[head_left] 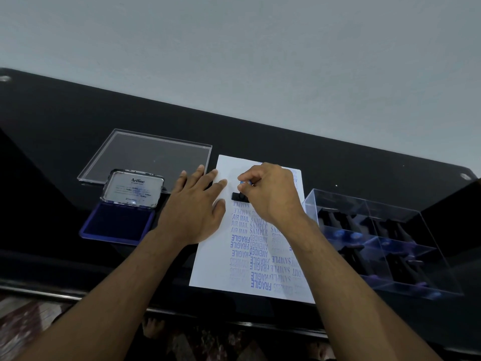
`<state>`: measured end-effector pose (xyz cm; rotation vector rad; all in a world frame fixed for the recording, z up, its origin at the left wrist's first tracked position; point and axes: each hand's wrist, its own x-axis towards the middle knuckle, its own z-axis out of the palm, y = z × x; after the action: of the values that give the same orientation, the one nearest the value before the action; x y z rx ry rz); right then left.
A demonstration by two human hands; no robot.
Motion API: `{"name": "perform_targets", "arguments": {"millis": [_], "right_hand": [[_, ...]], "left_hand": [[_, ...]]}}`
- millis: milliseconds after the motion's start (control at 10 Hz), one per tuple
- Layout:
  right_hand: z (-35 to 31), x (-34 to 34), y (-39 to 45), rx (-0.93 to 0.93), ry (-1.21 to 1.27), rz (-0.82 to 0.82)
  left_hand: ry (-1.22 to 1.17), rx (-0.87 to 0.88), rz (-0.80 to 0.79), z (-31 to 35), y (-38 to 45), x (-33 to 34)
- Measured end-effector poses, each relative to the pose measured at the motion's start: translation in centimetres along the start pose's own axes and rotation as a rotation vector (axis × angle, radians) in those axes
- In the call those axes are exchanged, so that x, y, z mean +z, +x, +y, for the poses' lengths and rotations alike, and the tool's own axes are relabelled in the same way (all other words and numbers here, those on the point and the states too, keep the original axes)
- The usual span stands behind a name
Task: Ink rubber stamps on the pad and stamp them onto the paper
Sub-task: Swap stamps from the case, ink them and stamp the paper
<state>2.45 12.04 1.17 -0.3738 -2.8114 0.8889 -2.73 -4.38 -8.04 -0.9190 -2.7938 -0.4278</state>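
A white sheet of paper (221,259) lies on the black table, covered with several blue stamp prints such as FRAGILE, SAMPLE and AIR MAIL. My right hand (270,194) grips a black rubber stamp (238,196) with a blue-topped handle, and the stamp's base sits on the paper's upper part. My left hand (194,208) lies flat with straight fingers on the paper's left edge. The blue ink pad (117,225) stands open to the left, its lid (134,187) raised.
A clear acrylic box (377,243) with several more stamps in compartments stands right of the paper. Its clear lid (148,157) lies flat behind the ink pad. The table's front edge (182,312) runs near my forearms; a wall is behind.
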Motion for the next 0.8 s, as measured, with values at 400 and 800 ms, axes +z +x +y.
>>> {"name": "perform_targets", "arguments": {"millis": [400, 800], "right_hand": [[-0.12, 0.18, 0.22, 0.033, 0.014, 0.012], [0.10, 0.39, 0.13, 0.014, 0.026, 0.032]], "left_hand": [[0.004, 0.002, 0.002, -0.09, 0.05, 0.08], [0.002, 0.007, 0.006, -0.12, 0.03, 0.10]]}}
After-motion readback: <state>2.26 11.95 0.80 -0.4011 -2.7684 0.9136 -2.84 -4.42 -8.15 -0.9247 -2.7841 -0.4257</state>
